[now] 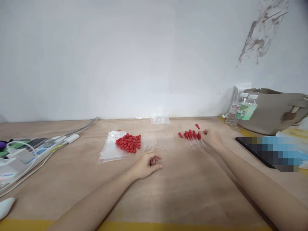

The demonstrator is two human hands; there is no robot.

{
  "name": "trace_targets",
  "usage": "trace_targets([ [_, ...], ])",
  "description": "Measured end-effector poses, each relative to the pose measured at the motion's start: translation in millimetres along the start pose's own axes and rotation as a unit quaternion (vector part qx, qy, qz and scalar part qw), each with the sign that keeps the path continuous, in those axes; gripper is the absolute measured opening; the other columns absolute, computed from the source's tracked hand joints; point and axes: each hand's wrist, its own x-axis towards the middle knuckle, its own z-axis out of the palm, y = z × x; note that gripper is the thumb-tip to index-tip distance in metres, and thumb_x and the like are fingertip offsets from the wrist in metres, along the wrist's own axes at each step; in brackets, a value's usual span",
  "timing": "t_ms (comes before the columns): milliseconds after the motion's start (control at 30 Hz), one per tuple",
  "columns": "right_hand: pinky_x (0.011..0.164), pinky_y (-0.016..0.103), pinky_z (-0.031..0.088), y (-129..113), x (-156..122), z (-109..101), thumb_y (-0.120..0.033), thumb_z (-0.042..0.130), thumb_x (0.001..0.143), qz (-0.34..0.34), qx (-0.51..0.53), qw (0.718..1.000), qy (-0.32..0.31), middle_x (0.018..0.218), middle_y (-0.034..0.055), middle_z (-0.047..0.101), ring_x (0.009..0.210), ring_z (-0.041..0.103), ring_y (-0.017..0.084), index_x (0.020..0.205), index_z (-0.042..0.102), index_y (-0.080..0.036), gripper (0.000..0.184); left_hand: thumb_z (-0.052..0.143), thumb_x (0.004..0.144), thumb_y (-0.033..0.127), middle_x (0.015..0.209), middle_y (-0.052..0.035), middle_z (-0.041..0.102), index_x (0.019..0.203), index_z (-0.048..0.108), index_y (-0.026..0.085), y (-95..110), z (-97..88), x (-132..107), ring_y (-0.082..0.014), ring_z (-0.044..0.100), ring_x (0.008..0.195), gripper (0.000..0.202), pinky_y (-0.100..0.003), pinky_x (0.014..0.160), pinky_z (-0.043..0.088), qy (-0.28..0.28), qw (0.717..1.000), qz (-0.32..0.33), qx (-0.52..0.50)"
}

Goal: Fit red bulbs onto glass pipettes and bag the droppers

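My left hand [148, 165] rests on the table with loosely curled fingers and the thumb apart, holding nothing. Just beyond it lie a row of clear glass dropper tubes [156, 142] and a heap of red rubber bulbs [128, 142]. The bulbs partly cover a stack of clear plastic bags [113, 147]. On the right, my right hand [211, 137] has its fingers closed at a dropper with a red bulb [197, 126]; its tube is mostly hidden. Beside that hand lies a group of droppers [191, 136] with red bulbs fitted on clear tubes.
A power strip [40, 154] with plugs and cables lies at the left, near a white mouse-like object [6, 207]. Two bottles [246, 109], a grey bag [274, 109] and a dark flat item [252, 152] are at the right. A small clear bag [161, 120] lies by the wall.
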Motion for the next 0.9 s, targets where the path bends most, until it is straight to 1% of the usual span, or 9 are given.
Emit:
trace_targets([
  [100, 0.053, 0.025, 0.033, 5.2, -4.0, 12.5, -0.040, 0.043, 0.076, 0.021, -0.011, 1.000, -0.021, 0.072, 0.0117, 0.065, 0.070, 0.059, 0.022, 0.071, 0.065, -0.014, 0.034, 0.059, 0.072, 0.035, 0.071, 0.0000, 0.048, 0.092, 0.058, 0.016, 0.7, 0.2, 0.4, -0.0092, 0.047, 0.061, 0.028, -0.020, 0.055, 0.040, 0.002, 1.000, 0.012, 0.014],
  [167, 0.055, 0.026, 0.034, 1.9, -8.7, 15.1, -0.043, 0.043, 0.076, 0.024, -0.018, 1.000, 0.000, 0.078, 0.0123, 0.065, 0.073, 0.059, 0.022, 0.078, 0.065, -0.014, 0.036, 0.058, 0.072, 0.035, 0.071, -0.0005, 0.049, 0.091, 0.059, 0.015, 1.6, 0.1, 0.9, -0.0095, 0.047, 0.062, 0.028, -0.020, 0.055, 0.040, 0.003, 1.000, 0.015, 0.022],
  [233, 0.057, 0.026, 0.035, -7.8, -13.6, 13.8, -0.044, 0.042, 0.076, 0.007, -0.025, 0.999, 0.028, 0.085, 0.0118, 0.063, 0.076, 0.058, 0.022, 0.081, 0.064, -0.016, 0.036, 0.058, 0.072, 0.034, 0.072, -0.0009, 0.050, 0.091, 0.059, 0.015, 2.7, -0.2, 1.6, -0.0095, 0.047, 0.062, 0.027, -0.020, 0.055, 0.040, 0.002, 0.999, 0.015, 0.028],
  [300, 0.059, 0.025, 0.035, -23.8, -19.2, 12.4, -0.041, 0.042, 0.076, -0.037, -0.020, 0.999, 0.026, 0.087, 0.0096, 0.063, 0.077, 0.057, 0.020, 0.080, 0.063, -0.018, 0.032, 0.058, 0.072, 0.034, 0.070, -0.0007, 0.050, 0.091, 0.060, 0.015, 3.5, -0.4, 2.2, -0.0093, 0.047, 0.061, 0.027, -0.020, 0.055, 0.039, 0.000, 0.999, 0.016, 0.034],
  [400, 0.060, 0.024, 0.037, -54.9, -27.7, 16.9, -0.039, 0.045, 0.075, -0.089, 0.014, 0.994, -0.061, 0.083, 0.0065, 0.063, 0.077, 0.057, 0.018, 0.079, 0.061, -0.019, 0.026, 0.058, 0.072, 0.035, 0.070, -0.0004, 0.049, 0.090, 0.060, 0.015, 4.0, -0.4, 2.2, -0.0092, 0.046, 0.060, 0.027, -0.020, 0.054, 0.039, 0.002, 0.999, 0.021, 0.040],
  [567, 0.064, 0.024, 0.040, -94.3, -29.7, 38.8, -0.022, 0.047, 0.074, -0.053, 0.012, 0.988, -0.142, 0.097, 0.0155, 0.060, 0.086, 0.057, 0.020, 0.102, 0.052, -0.010, 0.032, 0.057, 0.074, 0.033, 0.073, -0.0010, 0.050, 0.091, 0.059, 0.015, 4.3, -0.1, 0.9, -0.0093, 0.048, 0.063, 0.025, -0.020, 0.055, 0.040, 0.003, 0.999, 0.031, 0.041],
  [767, 0.059, 0.027, 0.041, -109.9, -27.6, 56.5, -0.014, 0.051, 0.069, -0.045, -0.031, 0.980, -0.190, 0.087, 0.0195, 0.061, 0.078, 0.059, 0.025, 0.100, 0.053, -0.003, 0.033, 0.057, 0.074, 0.033, 0.074, -0.0014, 0.051, 0.092, 0.059, 0.016, 4.8, -0.9, 0.6, -0.0095, 0.048, 0.063, 0.025, -0.020, 0.056, 0.040, -0.002, 0.999, 0.030, 0.046],
  [833, 0.062, 0.028, 0.042, -112.2, -34.3, 51.2, -0.016, 0.049, 0.071, -0.059, -0.041, 0.979, -0.190, 0.089, 0.0190, 0.061, 0.080, 0.059, 0.024, 0.101, 0.052, -0.004, 0.033, 0.056, 0.074, 0.033, 0.075, -0.0018, 0.052, 0.092, 0.059, 0.016, 5.0, -1.3, 0.2, -0.0098, 0.048, 0.064, 0.025, -0.021, 0.057, 0.040, -0.002, 0.998, 0.032, 0.045],
  [900, 0.069, 0.029, 0.041, -105.7, -44.0, 35.8, -0.020, 0.046, 0.075, -0.083, -0.047, 0.980, -0.172, 0.099, 0.0192, 0.058, 0.088, 0.057, 0.024, 0.105, 0.050, -0.007, 0.033, 0.056, 0.074, 0.033, 0.076, -0.0022, 0.052, 0.092, 0.059, 0.016, 5.3, -1.8, -0.3, -0.0101, 0.048, 0.064, 0.024, -0.021, 0.057, 0.040, -0.002, 0.998, 0.032, 0.047],
])
